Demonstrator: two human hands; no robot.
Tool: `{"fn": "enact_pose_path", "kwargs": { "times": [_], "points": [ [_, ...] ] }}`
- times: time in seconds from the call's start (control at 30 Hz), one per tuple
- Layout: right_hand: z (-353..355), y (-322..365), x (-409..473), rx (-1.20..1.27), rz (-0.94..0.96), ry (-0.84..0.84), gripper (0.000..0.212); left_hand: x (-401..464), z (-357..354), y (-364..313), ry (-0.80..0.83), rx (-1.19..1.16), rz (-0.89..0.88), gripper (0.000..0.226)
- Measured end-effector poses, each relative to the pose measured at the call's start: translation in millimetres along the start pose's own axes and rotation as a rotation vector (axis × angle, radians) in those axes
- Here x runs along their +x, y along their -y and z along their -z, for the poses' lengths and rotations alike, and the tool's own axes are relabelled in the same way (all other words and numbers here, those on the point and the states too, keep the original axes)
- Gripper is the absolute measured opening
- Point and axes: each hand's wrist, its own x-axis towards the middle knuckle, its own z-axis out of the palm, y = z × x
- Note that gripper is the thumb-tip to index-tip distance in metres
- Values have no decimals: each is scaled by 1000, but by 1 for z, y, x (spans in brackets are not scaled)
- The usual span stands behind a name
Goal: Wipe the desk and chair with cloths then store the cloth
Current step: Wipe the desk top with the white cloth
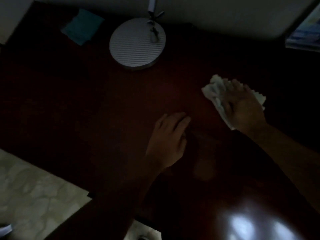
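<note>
The scene is dim. A dark reddish wooden desk fills most of the view. My right hand lies palm down on a crumpled white cloth and presses it against the desk at the right. My left hand rests flat on the desk near the middle, fingers together and pointing away from me, with nothing in it. No chair is visible.
A round white lamp base with a thin stem stands at the back of the desk. A teal folded cloth or pad lies at the back left. Books or papers sit at the far right. Pale tiled floor shows at the lower left.
</note>
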Motion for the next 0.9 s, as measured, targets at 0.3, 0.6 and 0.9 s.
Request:
{"fn": "enact_pose_path", "kwargs": {
  "times": [0.3,0.6,0.9],
  "points": [
    [-37,191,-24,126,224,41,48,-67,55,138,-131,195,519,52],
    [-35,198,107,5,-72,24,53,-66,51,142,-185,152,523,51],
    [-43,248,66,60,322,52,51,-68,59,141,-171,58,524,55]
  ]
}}
